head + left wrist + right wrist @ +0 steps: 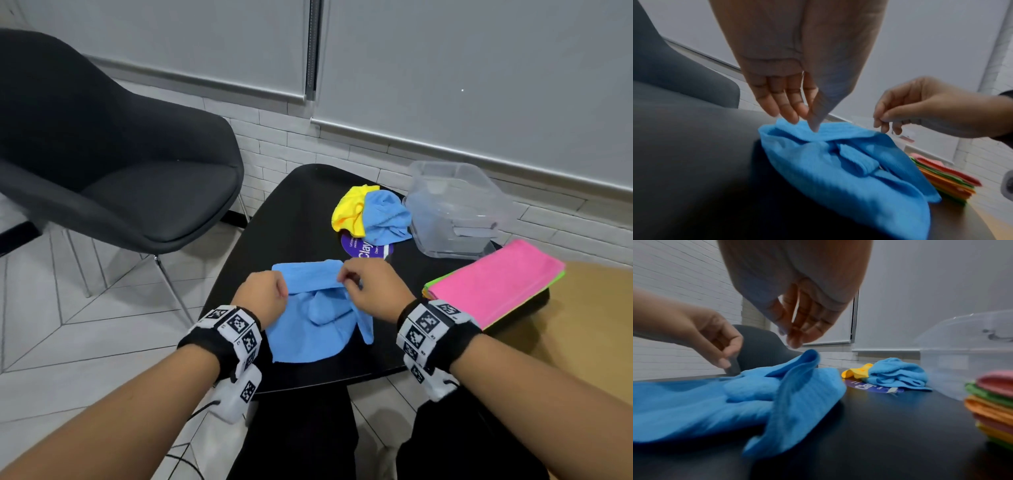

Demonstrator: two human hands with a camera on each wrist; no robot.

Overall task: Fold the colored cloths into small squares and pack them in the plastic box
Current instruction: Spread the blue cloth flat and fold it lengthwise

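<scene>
The rumpled blue microfibre cloth [310, 329] lies on the black table [294, 219] directly in front of the person, with a loose roll bunched at its centre and its right flap standing up. The left hand [263, 298] pinches the cloth's far left edge between thumb and fingertips. The right hand [371, 291] hovers at the far right edge with fingers loosely curled; the wrist views show them just above the fabric, so whether they grip it cannot be determined.

Hazards from this state:
- Folding over the central roll would probably trap a lump and yield an uneven, oversized square.
- If only the left hand pulls, the cloth is likely to skew or slide toward the table edge.
- A wide right-hand sweep could disturb the stack of flat coloured cloths [493, 284] nearby.

The clear plastic box [455, 209] stands at the far right, apparently holding no cloth.
</scene>
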